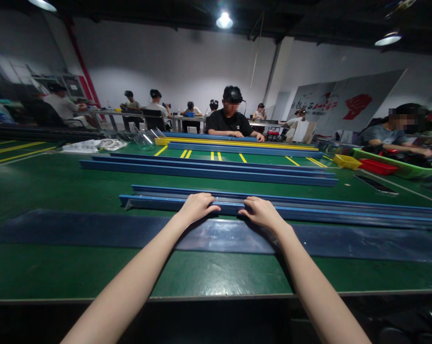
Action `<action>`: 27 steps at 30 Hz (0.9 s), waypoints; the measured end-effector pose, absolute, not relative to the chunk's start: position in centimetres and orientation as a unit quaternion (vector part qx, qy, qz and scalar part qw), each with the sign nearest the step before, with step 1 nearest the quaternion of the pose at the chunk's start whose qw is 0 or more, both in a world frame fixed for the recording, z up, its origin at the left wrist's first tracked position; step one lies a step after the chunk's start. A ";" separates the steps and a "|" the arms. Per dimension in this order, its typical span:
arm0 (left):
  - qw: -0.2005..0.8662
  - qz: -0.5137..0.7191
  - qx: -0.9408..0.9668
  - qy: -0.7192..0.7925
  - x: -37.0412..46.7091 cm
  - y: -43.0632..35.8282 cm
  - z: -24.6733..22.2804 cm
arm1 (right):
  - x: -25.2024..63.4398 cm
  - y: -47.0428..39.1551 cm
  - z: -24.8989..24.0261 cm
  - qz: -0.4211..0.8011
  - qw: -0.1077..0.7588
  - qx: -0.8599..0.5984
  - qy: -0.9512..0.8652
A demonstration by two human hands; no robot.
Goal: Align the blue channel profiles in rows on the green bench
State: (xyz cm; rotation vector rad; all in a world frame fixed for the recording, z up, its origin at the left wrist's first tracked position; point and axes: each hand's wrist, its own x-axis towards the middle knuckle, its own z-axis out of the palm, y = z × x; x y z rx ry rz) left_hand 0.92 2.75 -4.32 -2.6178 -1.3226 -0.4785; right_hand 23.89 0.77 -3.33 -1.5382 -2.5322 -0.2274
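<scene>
Blue rail (309,213) lies on the table (208,277) just beyond the dark strip (230,236), its near wall pinched by left hand (197,208) and right hand (261,210), whose grips, set wider apart, would probably steady its length better.

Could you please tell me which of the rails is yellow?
It's the far yellow rail, near the person in black; its neighbours and the nearest rail at the left hand and right hand are blue.

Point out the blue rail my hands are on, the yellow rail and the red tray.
Blue rail (309,215), head view: on its long near side.
Yellow rail (237,142), head view: about midway along its length.
Red tray (376,168), head view: on its near wall.
</scene>
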 end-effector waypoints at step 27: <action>0.152 -0.201 -0.881 -0.401 0.6 3.3 -4.9 | 23.9 0.7 -3.1 -0.069 0.080 -0.522 -0.847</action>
